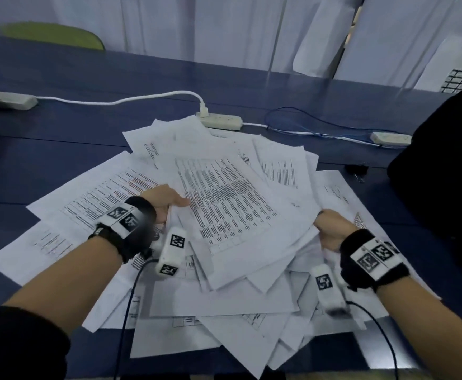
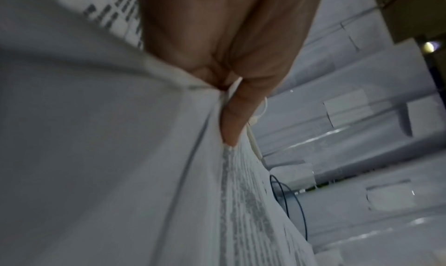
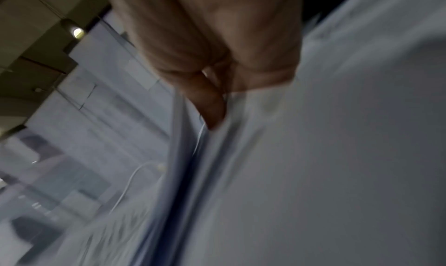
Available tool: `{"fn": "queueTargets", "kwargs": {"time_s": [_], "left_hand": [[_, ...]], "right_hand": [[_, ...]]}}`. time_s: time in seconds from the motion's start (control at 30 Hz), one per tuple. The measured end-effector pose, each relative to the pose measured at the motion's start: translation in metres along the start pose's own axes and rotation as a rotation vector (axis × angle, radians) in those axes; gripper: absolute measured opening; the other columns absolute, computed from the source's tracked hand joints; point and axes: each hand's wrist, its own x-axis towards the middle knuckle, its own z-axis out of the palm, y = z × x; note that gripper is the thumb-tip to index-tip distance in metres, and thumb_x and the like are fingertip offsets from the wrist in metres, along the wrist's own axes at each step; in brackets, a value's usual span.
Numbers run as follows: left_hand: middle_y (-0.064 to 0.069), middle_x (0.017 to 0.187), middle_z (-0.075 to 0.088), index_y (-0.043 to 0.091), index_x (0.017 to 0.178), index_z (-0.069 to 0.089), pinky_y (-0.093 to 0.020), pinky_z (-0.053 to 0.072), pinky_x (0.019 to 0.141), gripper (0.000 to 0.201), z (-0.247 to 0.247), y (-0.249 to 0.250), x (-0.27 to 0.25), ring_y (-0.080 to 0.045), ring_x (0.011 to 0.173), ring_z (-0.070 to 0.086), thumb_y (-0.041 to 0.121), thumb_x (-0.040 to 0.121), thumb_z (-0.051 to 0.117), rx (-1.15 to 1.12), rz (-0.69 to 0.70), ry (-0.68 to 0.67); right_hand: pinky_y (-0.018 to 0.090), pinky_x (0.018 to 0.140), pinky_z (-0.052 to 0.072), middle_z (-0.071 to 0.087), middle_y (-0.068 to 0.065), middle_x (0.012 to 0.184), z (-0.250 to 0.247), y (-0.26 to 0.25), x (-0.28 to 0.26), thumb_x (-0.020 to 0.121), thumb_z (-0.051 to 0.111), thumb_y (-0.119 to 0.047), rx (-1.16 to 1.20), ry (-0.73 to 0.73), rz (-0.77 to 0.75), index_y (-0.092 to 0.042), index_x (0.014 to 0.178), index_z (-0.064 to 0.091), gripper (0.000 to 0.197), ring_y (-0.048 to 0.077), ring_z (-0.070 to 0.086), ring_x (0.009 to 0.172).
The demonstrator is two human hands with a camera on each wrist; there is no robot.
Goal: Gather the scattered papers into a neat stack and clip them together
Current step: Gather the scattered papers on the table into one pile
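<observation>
A loose heap of printed white papers (image 1: 224, 204) spreads over the dark blue table (image 1: 59, 138). My left hand (image 1: 166, 200) grips the left edge of the upper sheets, thumb on top and fingers underneath. My right hand (image 1: 331, 229) grips the right edge of the same bundle. In the left wrist view the left hand (image 2: 231, 106) pinches the papers (image 2: 120, 155) between thumb and fingers. The right wrist view is blurred; there the right hand (image 3: 212, 102) holds the papers (image 3: 313, 155) at their edge. Black binder clips (image 1: 357, 171) lie on the table to the right of the heap.
Two white power strips (image 1: 220, 120) (image 1: 390, 138) with white and blue cables lie behind the heap. A third strip (image 1: 5, 100) sits far left. A dark object (image 1: 443, 174) stands at the right. White curtains (image 1: 238, 31) and a green chair back (image 1: 54, 34) are beyond the table.
</observation>
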Motion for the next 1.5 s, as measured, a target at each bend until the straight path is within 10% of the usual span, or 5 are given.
{"fn": "queueTargets", "kwargs": {"time_s": [0.27, 0.5, 0.67, 1.1, 1.5], "left_hand": [[-0.027, 0.148, 0.029, -0.001, 0.129, 0.042, -0.047, 0.046, 0.095, 0.062, -0.03, -0.005, 0.007, -0.044, 0.131, 0.035, -0.024, 0.073, 0.05, -0.261, 0.025, -0.03], [-0.01, 0.099, 0.064, 0.005, 0.104, 0.052, -0.033, 0.047, 0.072, 0.051, -0.022, 0.009, 0.002, -0.033, 0.1, 0.056, -0.029, 0.074, 0.03, -0.145, 0.092, -0.128], [0.0, 0.088, 0.067, 0.02, 0.093, 0.059, -0.024, 0.048, 0.066, 0.059, 0.005, 0.01, -0.003, -0.016, 0.076, 0.056, -0.028, 0.078, 0.028, -0.316, 0.195, -0.096], [-0.011, 0.151, 0.032, 0.006, 0.144, 0.028, -0.04, 0.032, 0.112, 0.068, 0.025, 0.009, -0.002, -0.029, 0.136, 0.036, 0.043, 0.091, 0.047, -0.352, 0.126, -0.125], [-0.014, 0.157, 0.016, 0.02, 0.149, 0.013, -0.044, 0.022, 0.117, 0.088, -0.019, 0.002, 0.003, -0.03, 0.143, 0.024, 0.058, 0.082, 0.055, 1.437, 0.093, -0.131]], "right_hand": [[0.021, 0.049, 0.055, 0.072, 0.0, 0.061, -0.027, 0.0, -0.023, 0.081, 0.043, 0.021, 0.041, -0.266, 0.01, -0.007, 0.088, 0.062, 0.034, 0.014, 0.068, 0.055], [0.027, 0.063, 0.057, 0.062, 0.007, 0.094, -0.025, -0.02, -0.031, 0.025, 0.08, -0.07, 0.234, -0.229, -0.077, -0.018, 0.103, 0.07, 0.094, 0.02, 0.061, 0.076], [0.023, 0.094, 0.047, 0.054, -0.002, 0.125, 0.017, -0.028, -0.037, 0.075, 0.074, -0.031, 0.308, -0.107, -0.115, -0.004, 0.133, 0.044, 0.07, 0.007, 0.054, 0.105], [0.04, 0.114, 0.025, 0.049, 0.008, 0.14, 0.034, -0.024, -0.03, 0.046, 0.087, -0.035, 0.31, -0.01, -0.104, -0.003, 0.137, 0.041, 0.107, 0.022, 0.04, 0.132], [0.028, 0.082, 0.036, 0.054, 0.014, 0.111, -0.048, -0.025, -0.009, 0.084, 0.062, 0.0, -0.251, 0.278, -0.035, 0.013, 0.126, 0.047, 0.046, 0.025, 0.052, 0.108]]}}
